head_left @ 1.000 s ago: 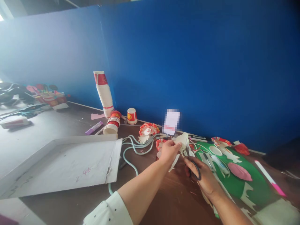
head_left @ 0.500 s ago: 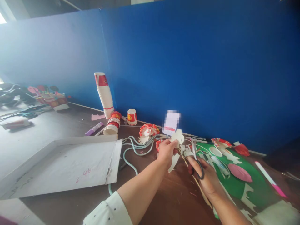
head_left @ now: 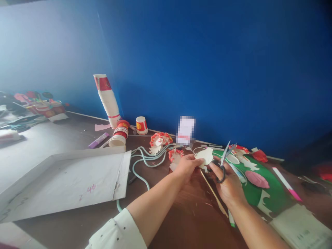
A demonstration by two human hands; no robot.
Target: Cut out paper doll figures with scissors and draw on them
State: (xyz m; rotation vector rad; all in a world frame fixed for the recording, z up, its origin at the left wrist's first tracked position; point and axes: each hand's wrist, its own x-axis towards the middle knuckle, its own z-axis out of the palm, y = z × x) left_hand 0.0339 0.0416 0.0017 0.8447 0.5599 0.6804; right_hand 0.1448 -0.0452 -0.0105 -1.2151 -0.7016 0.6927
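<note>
My left hand (head_left: 185,168) pinches a pale cream paper cutout (head_left: 206,155) with an uneven edge between thumb and fingers. In my right hand (head_left: 230,186) are scissors (head_left: 225,156) with black handles; their blades point up and stand slightly apart, clear of the paper. The right fingertips reach to the cutout's lower right edge; I cannot tell if they touch it. Below the hands a thin wooden stick (head_left: 214,193) lies slantwise on the dark table. A fringed red and white paper-cup flower (head_left: 175,156) rests just beyond my left hand.
A tall cup stack (head_left: 107,102) leans near the blue partition (head_left: 207,69), with a single cup (head_left: 141,125) beside it. At left lies a shallow white box (head_left: 101,180); pale cables (head_left: 141,176) run past it. A green sheet (head_left: 252,193) bears a pink paper piece (head_left: 256,179) and scraps.
The scissors have swung upright, away from the paper. My left hand has turned the cutout and brought it closer to the right hand. The view has shifted slightly right.
</note>
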